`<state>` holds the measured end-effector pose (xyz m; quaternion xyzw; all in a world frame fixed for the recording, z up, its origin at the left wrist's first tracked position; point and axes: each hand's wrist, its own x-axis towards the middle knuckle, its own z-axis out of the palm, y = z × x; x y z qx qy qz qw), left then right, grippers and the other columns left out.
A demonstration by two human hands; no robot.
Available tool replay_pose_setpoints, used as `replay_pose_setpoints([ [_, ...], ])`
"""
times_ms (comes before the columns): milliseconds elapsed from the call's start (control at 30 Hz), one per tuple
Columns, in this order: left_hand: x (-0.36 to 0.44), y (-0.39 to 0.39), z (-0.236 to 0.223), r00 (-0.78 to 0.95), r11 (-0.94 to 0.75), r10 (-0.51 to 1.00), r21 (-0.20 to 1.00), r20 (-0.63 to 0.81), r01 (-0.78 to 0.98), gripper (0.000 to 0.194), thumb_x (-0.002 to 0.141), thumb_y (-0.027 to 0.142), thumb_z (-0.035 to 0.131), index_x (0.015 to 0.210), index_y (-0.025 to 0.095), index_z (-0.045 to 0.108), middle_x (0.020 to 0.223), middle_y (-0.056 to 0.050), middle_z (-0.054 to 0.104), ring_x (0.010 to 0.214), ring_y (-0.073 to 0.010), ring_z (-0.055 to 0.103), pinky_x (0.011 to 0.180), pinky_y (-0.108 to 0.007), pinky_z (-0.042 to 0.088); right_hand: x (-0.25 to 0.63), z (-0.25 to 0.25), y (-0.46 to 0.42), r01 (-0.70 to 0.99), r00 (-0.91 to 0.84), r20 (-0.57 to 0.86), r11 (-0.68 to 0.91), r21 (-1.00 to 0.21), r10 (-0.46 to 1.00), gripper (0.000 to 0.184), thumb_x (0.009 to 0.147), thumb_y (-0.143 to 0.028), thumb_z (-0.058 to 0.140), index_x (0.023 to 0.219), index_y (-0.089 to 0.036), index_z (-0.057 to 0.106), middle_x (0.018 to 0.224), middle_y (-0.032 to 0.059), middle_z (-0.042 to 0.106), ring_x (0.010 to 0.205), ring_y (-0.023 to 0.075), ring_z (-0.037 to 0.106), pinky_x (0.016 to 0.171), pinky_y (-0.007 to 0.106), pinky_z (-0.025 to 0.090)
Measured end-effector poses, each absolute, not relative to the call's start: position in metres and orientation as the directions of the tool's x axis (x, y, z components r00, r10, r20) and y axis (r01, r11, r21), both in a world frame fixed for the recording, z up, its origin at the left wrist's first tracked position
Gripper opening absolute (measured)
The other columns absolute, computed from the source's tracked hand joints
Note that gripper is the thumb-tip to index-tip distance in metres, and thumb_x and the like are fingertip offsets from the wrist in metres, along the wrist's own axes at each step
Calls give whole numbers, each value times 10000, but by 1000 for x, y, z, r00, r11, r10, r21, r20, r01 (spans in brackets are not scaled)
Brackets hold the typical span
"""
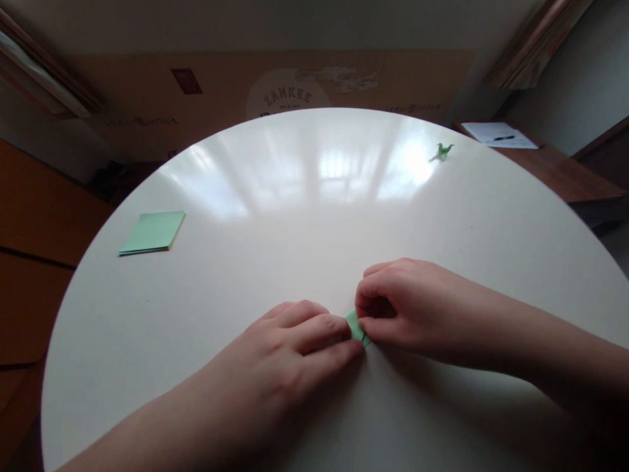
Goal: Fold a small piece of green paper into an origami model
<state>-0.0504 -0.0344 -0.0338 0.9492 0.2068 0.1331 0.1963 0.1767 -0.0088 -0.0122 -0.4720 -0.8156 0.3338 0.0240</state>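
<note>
If the left fingers holding down the folded green paper slacken, the right fingers pinching its right side could skew the creases.

Saw plain pale green on the small folded paper piece and the flat square paper stack; noted blue and orange edging the stack, deeper green on the little paper figure, plain white across the round glossy surface, dark lettering on the tan panel.
</note>
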Motion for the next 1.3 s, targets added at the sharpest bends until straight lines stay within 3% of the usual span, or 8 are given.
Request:
replay_pose_setpoints([
  [233, -50, -39, -33, 875, -840, 457, 401, 161, 366, 275, 1027, 164, 406, 1202, 163, 617, 1231, -88, 661, 1094, -218, 562, 984, -341, 412, 181, -12, -8, 751, -540, -285, 300, -588, 792, 104, 793, -229, 635, 697, -231, 675, 715, -29, 702, 643, 141, 595, 566, 255, 380],
  [500, -49, -37, -31, 883, -849, 442, 393, 161, 353, 311, 1029, 175, 405, 1263, 164, 611, 1295, -68, 656, 1084, -217, 550, 960, -341, 415, 181, -11, -4, 761, -504, -319, 237, -604, 803, 150, 801, -308, 671, 682, -219, 647, 695, -22, 691, 610, 140, 587, 502, 232, 362],
  [733, -49, -42, -27, 886, -868, 442, 318, 142, 382, 324, 1027, 156, 382, 1233, 175, 631, 1305, -51, 662, 1058, -223, 562, 927, -346, 422, 190, -13, -1, 713, -535, -265, 260, -651, 802, 104, 822, -244, 656, 734, -215, 704, 745, -16, 712, 656, 138, 622, 548, 229, 412],
  [867, -48, -45, -28, 879, -874, 453, 267, 148, 405, 358, 1041, 187, 344, 1257, 176, 629, 1338, -44, 645, 1047, -224, 569, 917, -352, 414, 204, -9, -2, 657, -634, -208, 377, -653, 745, 160, 841, -144, 630, 846, -227, 766, 814, -3, 733, 728, 142, 649, 657, 231, 458],
  [1033, -45, -53, -31, 867, -876, 472, 195, 158, 441, 404, 1047, 236, 314, 1322, 152, 598, 1332, -85, 637, 1083, -262, 559, 929, -394, 400, 207, -8, -5, 558, -770, -155, 534, -636, 620, 176, 873, -124, 643, 885, -243, 772, 820, -16, 716, 686, 109, 620, 640, 212, 420],
  [1300, -37, -63, -32, 828, -836, 546, 146, 129, 529, 400, 1022, 237, 370, 1364, 147, 558, 1257, -116, 653, 1083, -292, 559, 929, -430, 422, 194, -11, -13, 623, -728, -115, 581, -523, 676, 208, 911, -181, 621, 737, -220, 728, 730, -30, 659, 592, 87, 562, 540, 225, 322],
])
